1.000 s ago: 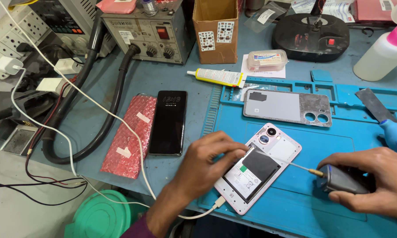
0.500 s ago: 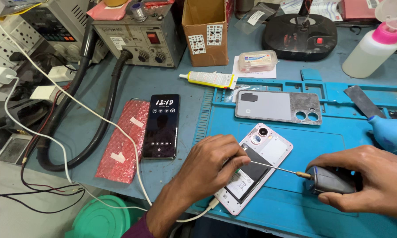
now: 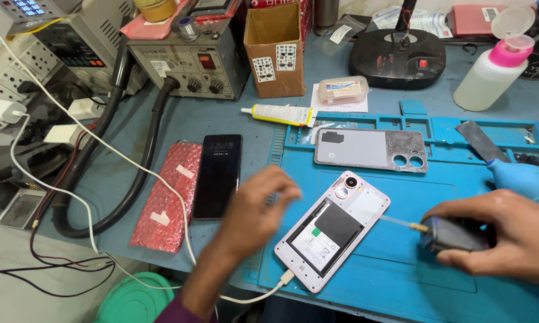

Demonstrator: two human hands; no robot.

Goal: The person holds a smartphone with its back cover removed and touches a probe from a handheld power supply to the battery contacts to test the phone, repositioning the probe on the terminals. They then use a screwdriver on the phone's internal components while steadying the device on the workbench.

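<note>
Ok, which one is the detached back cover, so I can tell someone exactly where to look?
Start at the blue work mat on the right half of the bench. Near its top edge, just above the opened phone, lies the back cover, a flat grey panel. Unlike the phones, it has no screen or battery, only two round camera holes at its right end.

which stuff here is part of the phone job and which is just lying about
In use:
- opened pink phone with white cable
- dark electric screwdriver, in right hand
- left hand, beside phone

Lying about:
- grey back cover
- black phone
- yellow-capped glue tube
- pink-capped white bottle
- cardboard box
</note>
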